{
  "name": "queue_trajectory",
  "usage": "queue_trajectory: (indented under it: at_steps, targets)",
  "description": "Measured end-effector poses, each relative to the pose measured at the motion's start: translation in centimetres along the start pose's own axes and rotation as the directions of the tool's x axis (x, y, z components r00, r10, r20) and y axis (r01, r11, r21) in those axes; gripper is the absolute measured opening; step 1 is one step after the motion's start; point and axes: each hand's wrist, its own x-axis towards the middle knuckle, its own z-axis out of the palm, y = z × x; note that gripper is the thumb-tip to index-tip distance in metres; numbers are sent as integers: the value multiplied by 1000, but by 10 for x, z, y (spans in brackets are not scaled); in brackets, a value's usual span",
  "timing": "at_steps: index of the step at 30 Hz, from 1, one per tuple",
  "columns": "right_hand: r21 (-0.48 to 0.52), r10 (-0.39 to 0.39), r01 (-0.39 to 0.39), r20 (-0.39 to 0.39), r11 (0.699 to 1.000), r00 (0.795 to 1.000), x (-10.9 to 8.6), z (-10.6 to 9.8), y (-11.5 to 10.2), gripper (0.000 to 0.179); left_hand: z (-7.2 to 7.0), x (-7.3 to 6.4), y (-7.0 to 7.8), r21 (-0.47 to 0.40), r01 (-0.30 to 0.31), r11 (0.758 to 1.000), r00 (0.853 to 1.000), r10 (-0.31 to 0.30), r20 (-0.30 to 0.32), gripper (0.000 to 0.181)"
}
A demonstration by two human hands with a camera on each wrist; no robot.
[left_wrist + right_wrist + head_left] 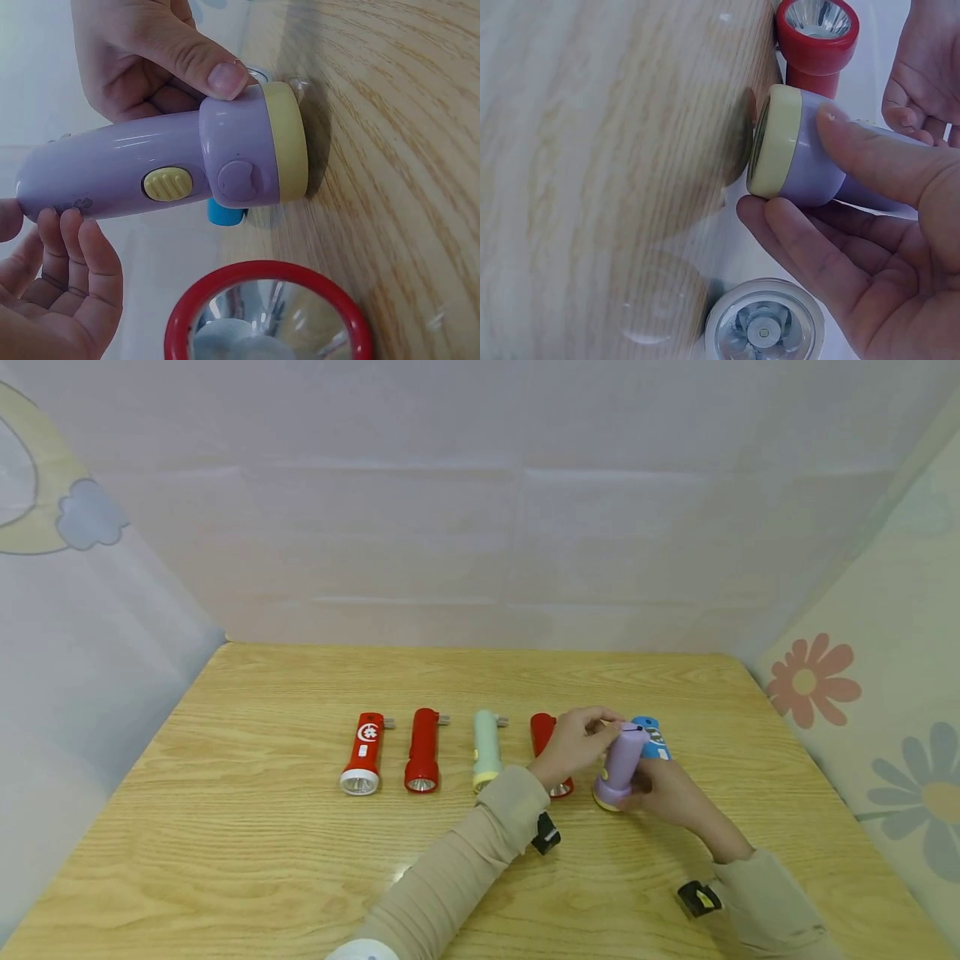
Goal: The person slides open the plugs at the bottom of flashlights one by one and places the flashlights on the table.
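Observation:
A purple flashlight (621, 766) with a yellow rim stands tilted, lens end down, just over the wooden table. My right hand (669, 793) grips it near the head, thumb on one side and fingers on the other. At its upper tail end, my left hand (573, 745) pinches it between thumb and fingertips. The left wrist view shows its yellow switch (168, 184). Partly behind my left hand lies a red flashlight (542, 731). Beyond my right hand is a blue flashlight (651, 737), its lower part hidden; its lens (765, 330) shows in the right wrist view.
Left of my hands, a row holds a red-and-white flashlight (364, 752), a plain red flashlight (423, 750) and a mint-green flashlight (486, 747), most with plug prongs out. The wooden table (247, 827) ends at a pale cloth backdrop (480, 552).

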Motion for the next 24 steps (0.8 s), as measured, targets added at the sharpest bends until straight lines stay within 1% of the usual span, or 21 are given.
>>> queue_trajectory:
  at_steps: [3,6,7,10,13,14,17,20,24]
  targets:
    - [35,-6,5,14,999,1000,0,-1,1,40,0,1,-1,0,7,1000,1000,-7,-21,18]
    - [68,-46,45,11,997,999,-1,-1,5,37,0,1,-2,13,4,1000,999,-4,-34,19]
    - [82,-85,85,-1,993,996,-1,-1,8,36,0,1,-3,18,-1,1000,999,1,-36,20]
    - [105,-122,121,-1,987,993,-2,-1,9,34,-1,0,-4,17,-12,1000,1000,13,-27,22]
    - [128,-105,101,26,987,994,-3,-2,6,31,-2,-1,-4,4,-18,1000,1000,18,-5,23]
    - [121,-72,67,44,990,996,-3,-3,3,31,-2,-1,-3,-2,-17,1000,1000,17,4,24]
    - [111,-52,45,65,993,996,-4,-5,-1,30,-1,-1,-4,-9,-15,1000,1000,15,23,26]
    - [92,-50,44,73,995,996,-5,-5,-2,30,0,-1,-5,0,-6,1000,1000,6,25,27]
    - [90,-37,30,81,996,996,-7,-4,0,32,1,-1,-5,19,8,1000,1000,-9,15,26]
